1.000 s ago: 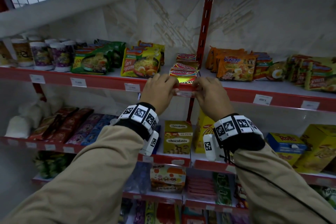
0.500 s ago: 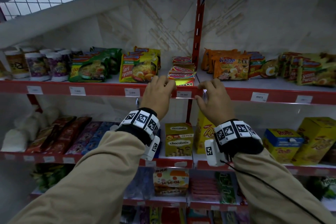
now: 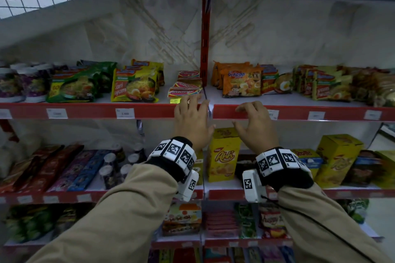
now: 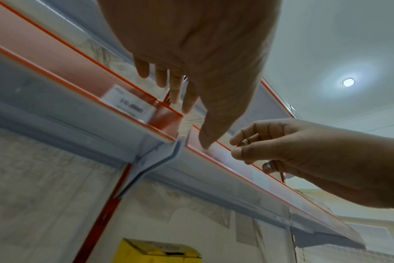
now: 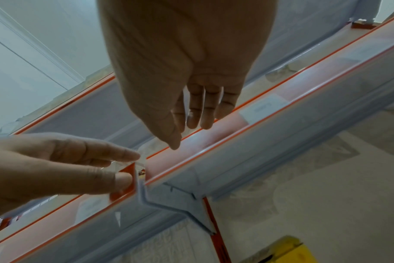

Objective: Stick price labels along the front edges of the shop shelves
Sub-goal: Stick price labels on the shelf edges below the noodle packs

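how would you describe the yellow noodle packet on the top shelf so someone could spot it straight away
Start at the red upright post between the two shelf bays and look at the upper red-edged shelf to its left. Past the small stack of flat red packets, the yellow noodle packet stands facing out. Its neighbour further left is green; this one is bright yellow.

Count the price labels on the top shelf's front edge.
7 labels. Left of the post: far left, second, third, and one behind the left hand, seen from the wrist. Right of it: one beside the right hand, two further right. Others may lie off-frame.
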The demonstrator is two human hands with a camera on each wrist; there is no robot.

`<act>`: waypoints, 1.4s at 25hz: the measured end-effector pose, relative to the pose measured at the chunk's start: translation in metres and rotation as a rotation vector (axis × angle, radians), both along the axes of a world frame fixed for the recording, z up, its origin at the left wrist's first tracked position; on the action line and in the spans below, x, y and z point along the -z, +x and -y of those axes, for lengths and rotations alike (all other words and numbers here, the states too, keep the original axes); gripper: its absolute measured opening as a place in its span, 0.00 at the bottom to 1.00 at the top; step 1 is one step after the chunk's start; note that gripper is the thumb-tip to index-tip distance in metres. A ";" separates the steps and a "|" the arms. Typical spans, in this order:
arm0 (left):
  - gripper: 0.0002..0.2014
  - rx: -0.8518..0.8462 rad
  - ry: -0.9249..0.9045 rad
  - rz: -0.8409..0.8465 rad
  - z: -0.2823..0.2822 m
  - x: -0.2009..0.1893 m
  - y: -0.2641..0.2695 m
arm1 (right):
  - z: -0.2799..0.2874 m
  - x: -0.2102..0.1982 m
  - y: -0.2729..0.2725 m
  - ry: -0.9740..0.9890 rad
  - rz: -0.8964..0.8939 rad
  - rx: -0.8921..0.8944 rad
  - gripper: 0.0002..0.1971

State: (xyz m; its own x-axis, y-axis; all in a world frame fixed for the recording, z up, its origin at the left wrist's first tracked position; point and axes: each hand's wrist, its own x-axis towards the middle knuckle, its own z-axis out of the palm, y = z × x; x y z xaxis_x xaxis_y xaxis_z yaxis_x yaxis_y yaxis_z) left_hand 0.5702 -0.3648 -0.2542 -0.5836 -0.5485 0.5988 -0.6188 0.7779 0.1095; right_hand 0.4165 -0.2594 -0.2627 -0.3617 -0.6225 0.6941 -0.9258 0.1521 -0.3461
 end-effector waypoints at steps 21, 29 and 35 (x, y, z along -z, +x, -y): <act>0.22 -0.181 0.093 -0.203 -0.039 0.010 -0.034 | -0.007 -0.011 -0.036 0.070 -0.183 -0.159 0.20; 0.17 -0.184 -0.040 -0.088 -0.028 -0.001 -0.027 | -0.006 -0.023 -0.037 0.243 -0.373 0.032 0.16; 0.26 0.065 -0.156 -0.023 -0.045 -0.006 -0.068 | -0.035 -0.031 -0.075 0.257 -0.313 0.162 0.13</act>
State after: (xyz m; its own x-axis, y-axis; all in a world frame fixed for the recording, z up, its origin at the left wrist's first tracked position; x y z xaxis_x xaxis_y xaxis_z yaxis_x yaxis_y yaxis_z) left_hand 0.5018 -0.3201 -0.2482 -0.5997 -0.4091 0.6877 -0.5652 0.8250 -0.0021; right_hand 0.3417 -0.2244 -0.2317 -0.2654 -0.7422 0.6154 -0.9373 0.3483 0.0157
